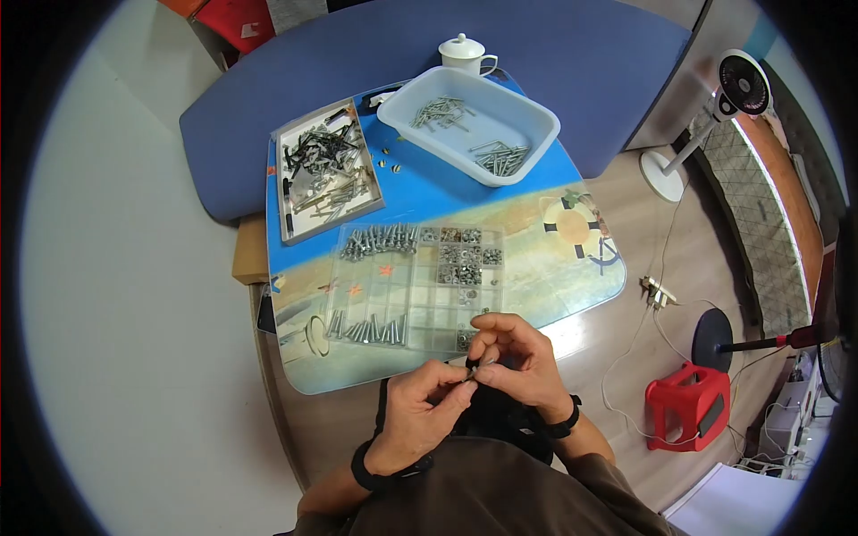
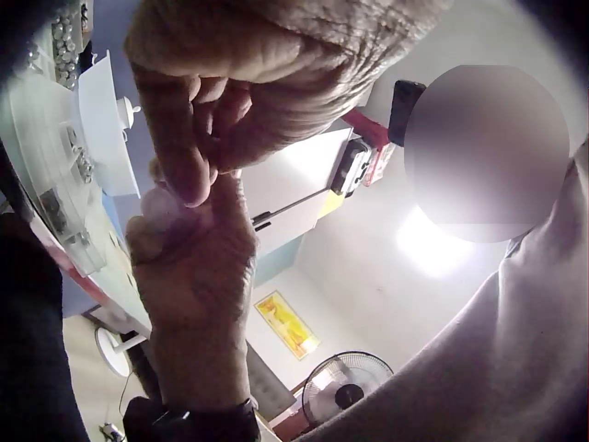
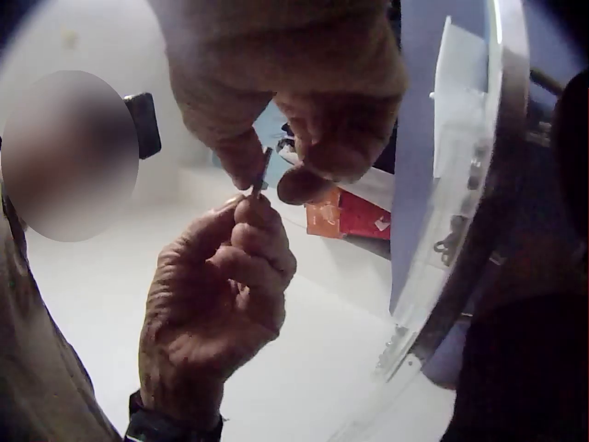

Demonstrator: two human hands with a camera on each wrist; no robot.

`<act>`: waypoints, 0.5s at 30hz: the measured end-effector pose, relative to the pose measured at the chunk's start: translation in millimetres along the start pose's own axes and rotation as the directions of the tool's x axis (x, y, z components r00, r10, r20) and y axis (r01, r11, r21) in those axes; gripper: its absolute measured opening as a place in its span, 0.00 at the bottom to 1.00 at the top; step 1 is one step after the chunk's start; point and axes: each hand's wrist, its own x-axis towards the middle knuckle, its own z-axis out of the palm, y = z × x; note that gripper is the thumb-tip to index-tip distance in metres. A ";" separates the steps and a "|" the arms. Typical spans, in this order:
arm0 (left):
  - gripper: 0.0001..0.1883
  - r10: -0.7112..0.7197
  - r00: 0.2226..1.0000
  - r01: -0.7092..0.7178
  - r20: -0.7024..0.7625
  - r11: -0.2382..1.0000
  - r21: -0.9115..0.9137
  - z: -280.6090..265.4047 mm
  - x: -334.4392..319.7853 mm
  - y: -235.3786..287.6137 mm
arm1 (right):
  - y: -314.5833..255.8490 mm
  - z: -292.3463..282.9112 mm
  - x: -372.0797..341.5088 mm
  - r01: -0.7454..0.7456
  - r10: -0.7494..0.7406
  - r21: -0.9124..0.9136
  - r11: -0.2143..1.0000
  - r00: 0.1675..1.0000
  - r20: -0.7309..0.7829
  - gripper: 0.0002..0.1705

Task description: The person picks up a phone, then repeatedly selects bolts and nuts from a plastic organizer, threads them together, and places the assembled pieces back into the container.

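Both hands meet above the near edge of the table, beside the clear compartment box (image 1: 423,335). A small thin metal piece (image 3: 263,171) is between the fingertips; its exact kind cannot be told. The left hand (image 1: 418,413) pinches it between thumb and forefinger. From the other side the right hand (image 1: 525,366) holds it too, thumb and finger close around it, other fingers bent. The box's left part holds bolts (image 1: 380,239) at back and screws (image 1: 375,330) at front; nuts and washers (image 1: 460,275) lie in its small compartments.
Behind the box stand a shallow tray (image 1: 374,184) of dark and silver hardware and a white tub (image 1: 545,125) with long screws. A lidded white cup (image 1: 462,55) is at the back. A red stool (image 1: 686,407) and a fan (image 1: 744,85) stand on the right.
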 end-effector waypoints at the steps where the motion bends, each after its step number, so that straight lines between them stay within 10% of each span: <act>1: 0.07 0.001 1.000 -0.001 0.002 1.000 0.029 0.2 -0.3 0.6 | -0.5 1.7 1.0 -0.033 0.032 -0.026 0.999 0.999 -0.019 0.34; 5: 0.06 0.019 0.998 -0.017 -0.059 0.999 0.028 -4.1 -1.4 0.9 | 11.4 -7.5 -4.1 0.026 -0.032 -0.339 0.941 0.999 -0.013 0.35; 15: 0.06 -0.026 0.998 0.019 -0.063 0.995 -0.100 -0.2 4.4 9.9 | -9.1 4.5 2.1 0.100 -0.102 -0.416 0.904 0.995 0.017 0.39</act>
